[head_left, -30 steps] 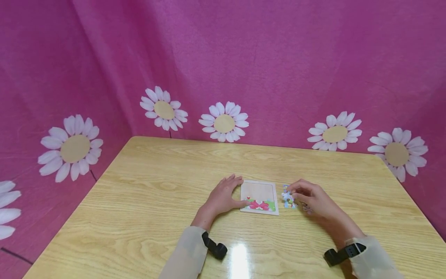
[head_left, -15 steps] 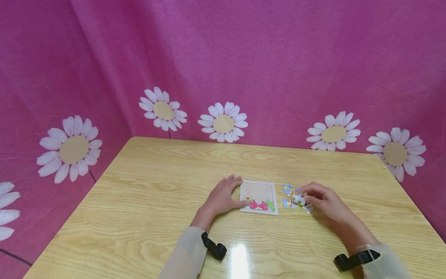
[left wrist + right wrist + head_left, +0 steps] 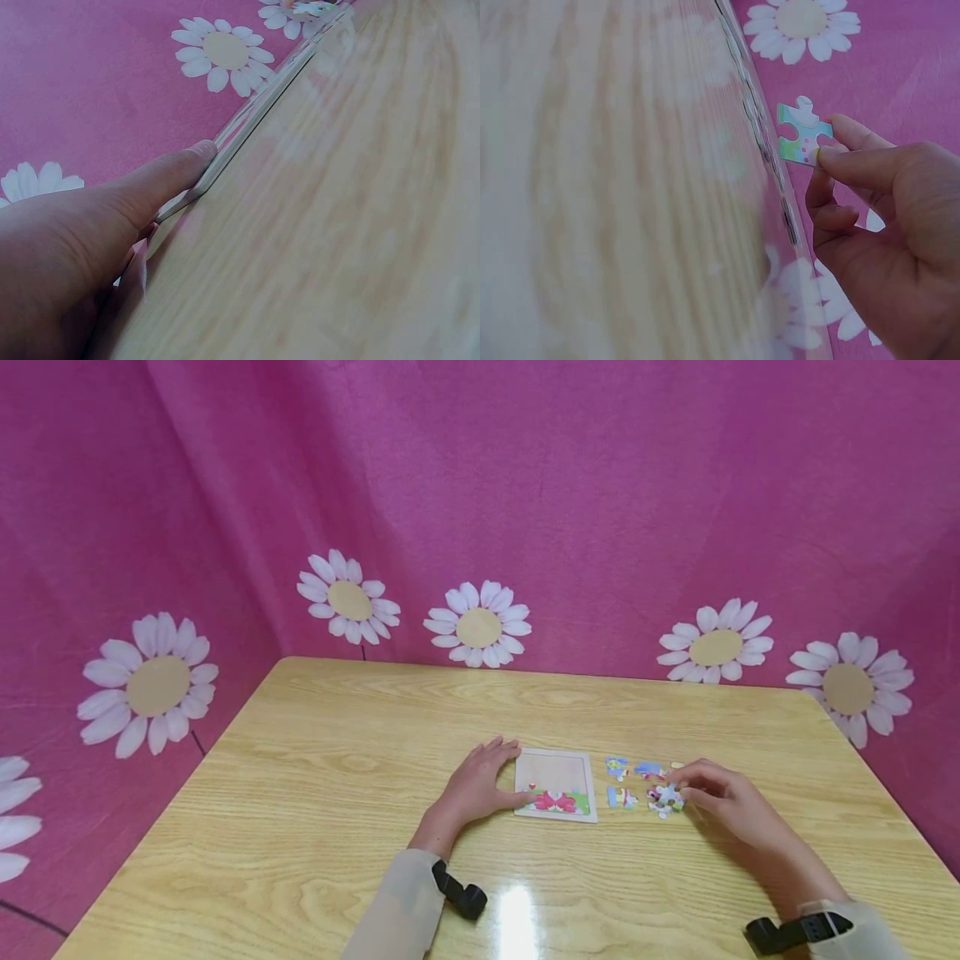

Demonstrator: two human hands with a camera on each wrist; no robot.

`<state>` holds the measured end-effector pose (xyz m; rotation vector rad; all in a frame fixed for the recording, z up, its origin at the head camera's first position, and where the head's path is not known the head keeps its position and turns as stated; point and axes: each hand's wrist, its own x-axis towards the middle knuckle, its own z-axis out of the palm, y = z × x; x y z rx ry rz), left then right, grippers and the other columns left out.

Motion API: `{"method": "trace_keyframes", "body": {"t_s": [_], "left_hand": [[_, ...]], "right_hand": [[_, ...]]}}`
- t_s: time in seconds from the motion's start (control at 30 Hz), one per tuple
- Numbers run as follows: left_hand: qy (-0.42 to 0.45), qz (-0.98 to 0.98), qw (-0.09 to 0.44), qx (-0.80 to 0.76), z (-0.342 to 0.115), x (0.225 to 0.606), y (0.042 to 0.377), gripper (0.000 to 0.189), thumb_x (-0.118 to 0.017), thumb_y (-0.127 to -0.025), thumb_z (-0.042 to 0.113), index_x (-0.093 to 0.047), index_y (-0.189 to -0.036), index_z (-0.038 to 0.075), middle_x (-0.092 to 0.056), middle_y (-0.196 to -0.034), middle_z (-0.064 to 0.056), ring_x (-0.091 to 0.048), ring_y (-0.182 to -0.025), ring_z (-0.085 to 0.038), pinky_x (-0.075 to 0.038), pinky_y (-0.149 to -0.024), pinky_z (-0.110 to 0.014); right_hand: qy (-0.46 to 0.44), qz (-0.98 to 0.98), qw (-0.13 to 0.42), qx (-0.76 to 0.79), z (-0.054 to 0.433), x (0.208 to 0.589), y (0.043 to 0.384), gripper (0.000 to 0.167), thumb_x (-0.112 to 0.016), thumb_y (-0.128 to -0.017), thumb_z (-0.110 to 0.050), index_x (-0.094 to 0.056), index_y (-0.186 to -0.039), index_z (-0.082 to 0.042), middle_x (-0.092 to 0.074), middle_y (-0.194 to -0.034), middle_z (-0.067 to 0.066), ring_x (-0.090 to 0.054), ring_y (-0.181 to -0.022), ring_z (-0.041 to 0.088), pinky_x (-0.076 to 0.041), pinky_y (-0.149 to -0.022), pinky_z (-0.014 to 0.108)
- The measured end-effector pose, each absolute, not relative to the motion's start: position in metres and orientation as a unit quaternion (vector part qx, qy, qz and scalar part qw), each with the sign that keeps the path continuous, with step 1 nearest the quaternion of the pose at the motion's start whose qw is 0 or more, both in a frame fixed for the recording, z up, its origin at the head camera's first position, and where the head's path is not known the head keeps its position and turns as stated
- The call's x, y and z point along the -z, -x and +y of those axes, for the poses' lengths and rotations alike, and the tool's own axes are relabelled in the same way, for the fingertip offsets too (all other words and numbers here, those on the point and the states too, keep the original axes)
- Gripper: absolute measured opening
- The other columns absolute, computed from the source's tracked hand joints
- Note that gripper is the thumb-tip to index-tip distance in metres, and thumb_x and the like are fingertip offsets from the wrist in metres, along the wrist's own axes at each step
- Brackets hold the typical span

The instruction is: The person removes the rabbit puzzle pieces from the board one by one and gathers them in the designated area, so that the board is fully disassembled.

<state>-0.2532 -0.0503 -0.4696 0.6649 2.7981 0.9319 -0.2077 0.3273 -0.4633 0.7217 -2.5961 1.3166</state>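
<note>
A square puzzle board (image 3: 555,770) with a pale rim lies flat on the table. Pink and green puzzle pieces (image 3: 558,802) fill its bottom row; the area above shows bare wood. My left hand (image 3: 474,787) rests at the board's left side, its thumb on the lower left rim and its fingertips at the upper left corner. Between thumb and fingers, my right hand (image 3: 738,802) pinches a light blue, green and white jigsaw piece (image 3: 804,135), raised above the table in the right wrist view. Its underside is hidden.
Several loose jigsaw pieces lie right of the board, among them a blue and yellow one (image 3: 617,767), a blue and red one (image 3: 649,770) and a pale one (image 3: 621,797). A pink curtain with daisies (image 3: 585,527) hangs behind the wooden table (image 3: 375,735).
My right hand has moved to the right with the jigsaw piece, away from the board, uncovering loose pieces on the table. The left hand and board have stayed in place.
</note>
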Motion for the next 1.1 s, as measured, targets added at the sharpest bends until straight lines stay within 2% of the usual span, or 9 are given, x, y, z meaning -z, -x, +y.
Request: {"method": "trace_keyframes", "body": {"t_s": [0.23,0.43,0.7,0.97,1.1], "left_hand": [[-0.223,0.924,0.057,-0.305,-0.051,0.47,0.255,0.081,-0.074,-0.081,0.051,-0.045,-0.147,0.014,-0.041,-0.156,0.0,-0.024,-0.152,-0.019,-0.017,-0.128,-0.04],[-0.223,0.925,0.055,-0.304,-0.05,0.47,0.255,0.081,-0.074,-0.081,0.052,-0.045,-0.147,0.014,-0.041,-0.156,-0.001,-0.024,-0.152,-0.02,-0.017,-0.128,-0.039],[-0.22,0.925,0.057,-0.305,-0.051,0.469,0.255,0.081,-0.074,-0.08,0.052,-0.046,-0.146,0.015,-0.04,-0.157,0.001,-0.024,-0.152,-0.019,-0.017,-0.128,-0.037],[-0.222,0.925,0.054,-0.304,-0.05,0.472,0.256,0.081,-0.074,-0.081,0.052,-0.046,-0.146,0.014,-0.041,-0.157,0.0,-0.024,-0.152,-0.02,-0.017,-0.128,-0.038],[-0.225,0.926,0.053,-0.3,-0.05,0.473,0.256,0.082,-0.073,-0.081,0.053,-0.045,-0.147,0.013,-0.041,-0.157,-0.001,-0.024,-0.152,-0.02,-0.017,-0.128,-0.04]], "right_hand": [[-0.236,-0.867,0.081,-0.431,0.337,0.462,0.203,0.016,-0.058,-0.093,0.005,-0.066,-0.106,0.003,-0.064,-0.102,-0.008,-0.056,-0.091,-0.004,-0.048,-0.073,0.009],[-0.231,-0.872,0.082,-0.424,0.344,0.463,0.201,0.015,-0.059,-0.093,0.002,-0.067,-0.106,0.0,-0.065,-0.099,-0.008,-0.057,-0.086,0.002,-0.048,-0.071,0.011],[-0.212,-0.887,0.08,-0.403,0.347,0.463,0.201,0.019,-0.06,-0.09,0.008,-0.07,-0.103,-0.003,-0.064,-0.097,-0.007,-0.05,-0.077,0.0,-0.042,-0.058,0.019],[-0.196,-0.908,0.072,-0.363,0.348,0.462,0.204,0.017,-0.06,-0.092,0.005,-0.07,-0.103,-0.004,-0.065,-0.099,-0.008,-0.053,-0.086,-0.007,-0.047,-0.068,0.011],[-0.184,-0.918,0.05,-0.348,0.349,0.461,0.206,0.017,-0.058,-0.094,0.003,-0.069,-0.105,-0.004,-0.067,-0.103,-0.001,-0.052,-0.089,-0.009,-0.047,-0.07,0.011]]}}
